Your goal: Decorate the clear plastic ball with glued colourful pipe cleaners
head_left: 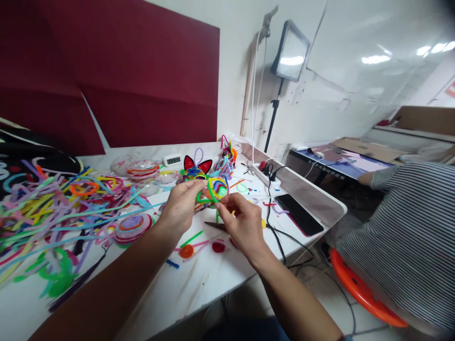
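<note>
A bent green pipe cleaner point(212, 193) spans the gap between my two hands above the white table. My left hand point(180, 202) pinches its left side, fingers closed. On the right, my right hand point(243, 221) pinches its lower end between thumb and fingertips. Behind the hands sits a colourful pipe-cleaner figure point(194, 173) with red, black-edged ears, partly hidden. Under my right hand a dark pointed blade point(214, 226) sticks out; the rest of that tool is covered. Close by lie an orange disc point(186, 251), a red disc point(218, 246) and a short green piece point(191, 238).
Loose pipe cleaners point(95, 189) pile up on the left, beside a coiled disc point(133, 228). Farther back are a digital clock point(172, 160) and a second figure point(227, 158). A phone point(299, 214), cables and a power strip point(263, 175) lie right. A person in stripes point(405, 237) sits nearby.
</note>
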A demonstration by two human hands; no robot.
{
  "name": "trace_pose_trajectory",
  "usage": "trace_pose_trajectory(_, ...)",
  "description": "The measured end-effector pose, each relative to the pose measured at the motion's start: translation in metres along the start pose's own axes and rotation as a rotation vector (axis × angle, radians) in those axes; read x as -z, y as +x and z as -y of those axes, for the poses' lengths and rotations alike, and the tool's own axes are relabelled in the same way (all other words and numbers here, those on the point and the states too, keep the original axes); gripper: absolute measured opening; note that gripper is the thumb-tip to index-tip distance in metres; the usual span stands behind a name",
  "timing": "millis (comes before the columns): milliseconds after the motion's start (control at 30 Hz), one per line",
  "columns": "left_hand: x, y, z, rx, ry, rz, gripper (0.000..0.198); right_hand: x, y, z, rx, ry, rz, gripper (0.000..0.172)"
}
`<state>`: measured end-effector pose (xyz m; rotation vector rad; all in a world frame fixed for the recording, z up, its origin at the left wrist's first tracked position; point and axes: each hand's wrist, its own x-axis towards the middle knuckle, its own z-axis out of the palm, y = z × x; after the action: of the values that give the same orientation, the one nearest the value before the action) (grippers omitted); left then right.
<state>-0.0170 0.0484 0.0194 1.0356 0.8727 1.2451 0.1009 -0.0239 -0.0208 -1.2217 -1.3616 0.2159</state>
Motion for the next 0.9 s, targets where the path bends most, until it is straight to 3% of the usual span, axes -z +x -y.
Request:
trace_pose_trajectory(200,-0.002,0.001,0.002,0.062,-0.054,-0.007,0.017,0.000,-0.003,-0.009,-0.116,0.177,-0.059,0.008)
trace_pose_trajectory(400,-0.002,0.001,0.002,0.106,-0.079,0.017,0.015,0.000,-0.003,-0.015,-0.184,0.209,-0.088,0.013)
trace_pose_trajectory(900,-0.002,0.003,0.007,0.185,-0.081,-0.005,0.008,-0.005,-0.006,-0.029,-0.340,0.414,-0.043,0.015)
